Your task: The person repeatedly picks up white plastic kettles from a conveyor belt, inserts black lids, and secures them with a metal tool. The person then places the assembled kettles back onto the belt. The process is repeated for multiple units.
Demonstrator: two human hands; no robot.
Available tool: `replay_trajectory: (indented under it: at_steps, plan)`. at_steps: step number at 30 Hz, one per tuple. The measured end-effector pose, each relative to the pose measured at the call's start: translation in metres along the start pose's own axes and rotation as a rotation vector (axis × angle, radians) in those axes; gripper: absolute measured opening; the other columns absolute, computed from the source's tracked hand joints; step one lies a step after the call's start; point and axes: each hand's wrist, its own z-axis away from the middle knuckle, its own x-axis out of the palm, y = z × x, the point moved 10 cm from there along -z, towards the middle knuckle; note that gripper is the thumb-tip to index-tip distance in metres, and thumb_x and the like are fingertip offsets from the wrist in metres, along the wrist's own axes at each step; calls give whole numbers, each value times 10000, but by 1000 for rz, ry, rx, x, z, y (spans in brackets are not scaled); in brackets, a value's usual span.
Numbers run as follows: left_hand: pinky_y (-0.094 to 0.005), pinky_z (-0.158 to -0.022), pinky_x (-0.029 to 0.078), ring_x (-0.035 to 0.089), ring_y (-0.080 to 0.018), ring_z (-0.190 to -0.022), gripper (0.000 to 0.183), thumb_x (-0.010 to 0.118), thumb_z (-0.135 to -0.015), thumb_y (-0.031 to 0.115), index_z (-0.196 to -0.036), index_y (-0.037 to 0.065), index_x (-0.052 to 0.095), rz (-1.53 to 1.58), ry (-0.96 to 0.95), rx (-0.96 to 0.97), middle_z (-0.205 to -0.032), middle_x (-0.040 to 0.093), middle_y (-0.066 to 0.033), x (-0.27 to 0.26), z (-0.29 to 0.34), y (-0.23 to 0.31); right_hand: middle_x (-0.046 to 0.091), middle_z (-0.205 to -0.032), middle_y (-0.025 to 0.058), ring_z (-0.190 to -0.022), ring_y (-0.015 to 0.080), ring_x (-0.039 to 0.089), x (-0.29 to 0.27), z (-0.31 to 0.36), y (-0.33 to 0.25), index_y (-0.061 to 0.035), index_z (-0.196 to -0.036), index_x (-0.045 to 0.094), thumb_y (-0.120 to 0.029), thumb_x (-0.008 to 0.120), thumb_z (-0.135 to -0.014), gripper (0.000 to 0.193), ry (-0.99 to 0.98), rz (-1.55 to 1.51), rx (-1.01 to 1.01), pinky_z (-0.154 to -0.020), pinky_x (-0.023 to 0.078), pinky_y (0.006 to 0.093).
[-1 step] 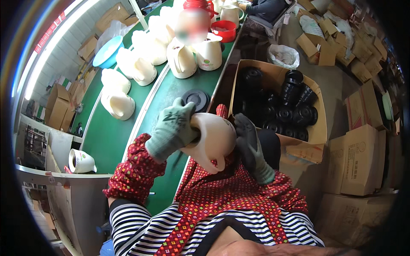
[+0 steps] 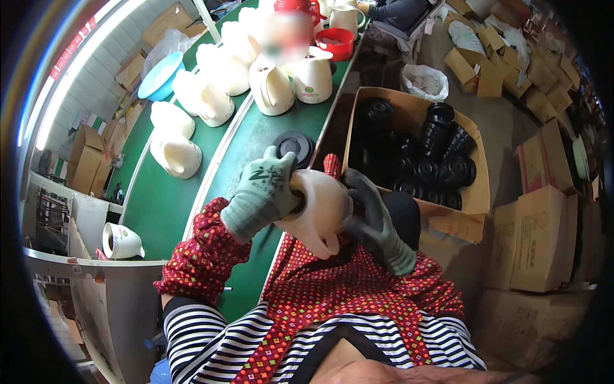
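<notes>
Gripping the cream spouted jug (image 2: 320, 208) at its wide mouth, the left hand (image 2: 259, 192), in a pale green work glove, was closed firmly around the rim. The jug lay tipped on its side in the air, above the near part of the right edge of the green tabletop (image 2: 246, 153), its handle loop turned toward the patterned apron (image 2: 339, 281). At the jug's base end, the right hand (image 2: 374, 221), in a grey-palmed glove, was half curled with thumb and fingers spread apart; whether it had hold of anything there could not be told. A round black disc (image 2: 294, 148) lay just beyond the left hand, near the tabletop's right edge. Beside that edge stood an uncovered cardboard box (image 2: 481, 205) of ribbed black plastic parts (image 2: 438, 131). More cream jugs (image 2: 272, 89) stood toward the tabletop's far end, near a red basin (image 2: 334, 45).
</notes>
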Motion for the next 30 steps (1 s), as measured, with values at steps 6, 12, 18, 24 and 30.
replay_trajectory:
  at_steps: [6,12,18,24,30]
  plan:
    - [-513,-1159,436,458,-476,-1439,853,915,-733,221,-1478,78,525,456,154,318,-1580,398,-282,-48,30,25,380,-1616,242,-1423,454,452,14,-9,-65,-173,-1534,545,-220,869,-788,815,-327,498,-159,-1173,387,513]
    - [-700,-1220,214,152,-598,-1541,798,961,-612,450,-1312,175,694,192,14,535,-1673,217,-317,-19,50,47,431,-1513,337,-1359,488,484,13,-10,-75,-135,-1421,636,-516,844,-814,746,-356,705,-83,-1116,406,551]
    - [-710,-1215,219,160,-609,-1531,635,920,-656,479,-1167,134,772,218,-27,649,-1672,246,-302,3,39,62,350,-1509,368,-1276,481,448,42,-8,-63,-115,-1338,637,-586,830,-750,778,-423,1090,31,-1052,394,594]
    - [-692,-1217,275,158,-603,-1527,572,900,-636,314,-1156,108,779,307,-61,698,-1657,265,-276,15,42,72,318,-1516,357,-1337,502,403,39,3,-48,-115,-1347,636,-500,882,-713,782,-410,1019,7,-1101,364,631]
    - [-692,-1103,386,372,-563,-1401,576,952,-617,302,-1101,75,735,308,210,802,-1536,404,-318,7,52,64,541,-1437,167,-1339,274,539,-13,-19,-38,-52,-1510,500,-266,786,-945,669,-125,-54,231,-1162,419,406]
